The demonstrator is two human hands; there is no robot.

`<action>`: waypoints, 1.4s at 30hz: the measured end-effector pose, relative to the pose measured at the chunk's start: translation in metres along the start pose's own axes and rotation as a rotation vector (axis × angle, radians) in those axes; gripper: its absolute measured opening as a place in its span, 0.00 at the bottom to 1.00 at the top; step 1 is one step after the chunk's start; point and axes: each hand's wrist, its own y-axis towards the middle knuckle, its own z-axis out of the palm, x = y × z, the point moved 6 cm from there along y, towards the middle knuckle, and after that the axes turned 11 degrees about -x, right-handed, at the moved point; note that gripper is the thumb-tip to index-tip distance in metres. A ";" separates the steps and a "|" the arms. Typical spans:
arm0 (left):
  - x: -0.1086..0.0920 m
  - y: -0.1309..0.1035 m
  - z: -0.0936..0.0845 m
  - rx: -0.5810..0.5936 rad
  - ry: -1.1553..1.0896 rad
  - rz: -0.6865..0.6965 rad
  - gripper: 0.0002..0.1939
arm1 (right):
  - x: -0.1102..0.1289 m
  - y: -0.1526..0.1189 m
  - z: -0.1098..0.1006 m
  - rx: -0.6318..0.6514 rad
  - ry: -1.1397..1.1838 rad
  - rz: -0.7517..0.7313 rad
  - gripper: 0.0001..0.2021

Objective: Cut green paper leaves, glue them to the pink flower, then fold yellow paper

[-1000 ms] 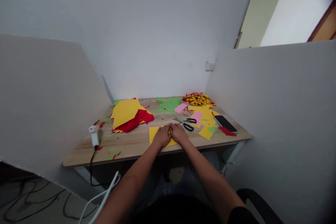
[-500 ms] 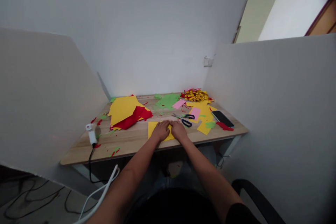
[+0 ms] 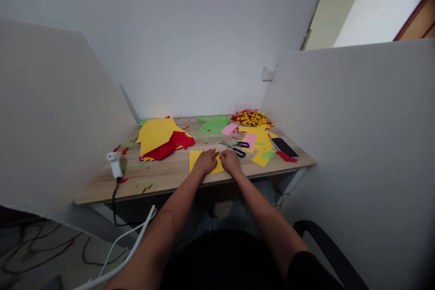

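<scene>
A yellow sheet of paper lies near the front edge of the wooden table. My left hand rests flat on it with the fingers stretched out. At the sheet's right edge, my right hand has its fingers curled closed against the paper; the fingertips are partly hidden. Just behind my right hand lies a pair of dark-handled scissors, blades pointing left.
Yellow sheets and red paper lie at left, near a white handheld device. At right are a phone, pink paper and a heap of yellow folded pieces. Green paper lies at the back.
My hands have moved slightly apart over the yellow sheet. The right hand's fingers are more curled at its right edge. The whole view has shifted a little.
</scene>
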 end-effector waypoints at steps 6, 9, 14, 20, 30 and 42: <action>-0.002 -0.001 -0.004 -0.007 -0.010 -0.001 0.29 | -0.006 0.002 -0.015 -0.190 -0.031 0.078 0.13; -0.002 -0.003 -0.005 0.000 -0.010 -0.006 0.29 | -0.025 0.010 -0.025 -0.266 -0.050 0.117 0.17; 0.001 -0.003 -0.004 -0.010 -0.018 -0.022 0.28 | -0.068 0.020 -0.029 -0.294 -0.087 0.243 0.22; 0.003 -0.001 0.000 -0.023 -0.037 -0.031 0.28 | -0.072 0.020 -0.011 -0.153 -0.068 0.196 0.18; 0.001 -0.004 -0.005 -0.032 -0.039 -0.042 0.27 | -0.072 0.021 -0.018 -0.224 0.115 0.207 0.16; 0.002 -0.004 -0.007 -0.064 -0.062 -0.036 0.27 | -0.081 0.010 -0.015 -0.523 0.645 0.430 0.19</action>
